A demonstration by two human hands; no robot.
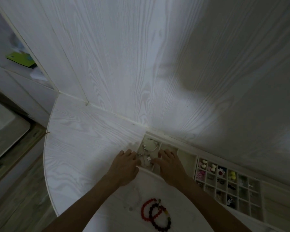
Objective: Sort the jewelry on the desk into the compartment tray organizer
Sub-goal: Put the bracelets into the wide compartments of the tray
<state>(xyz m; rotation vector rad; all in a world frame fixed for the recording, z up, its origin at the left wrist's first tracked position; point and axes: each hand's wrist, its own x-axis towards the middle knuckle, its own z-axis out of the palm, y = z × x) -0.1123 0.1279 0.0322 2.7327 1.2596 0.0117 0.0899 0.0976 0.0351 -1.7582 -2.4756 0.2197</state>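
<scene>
A white wood-grain worktop [84, 139] with a rounded left edge meets a matching white wall; on it, against the wall, lies a cream compartment tray organizer [187, 159]; nearer the front edge lie a red beaded bracelet [146, 210] and a dark red beaded bracelet [160, 218], overlapping; just left of them rests a faint pale beaded strand [132, 202].

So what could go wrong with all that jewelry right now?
The silver pieces between the left hand and right hand lie piled close in one tray compartment, so they might tangle. The beaded bracelets on the desk overlap below both forearms; an arm pulling back could sweep them off the desk.
</scene>
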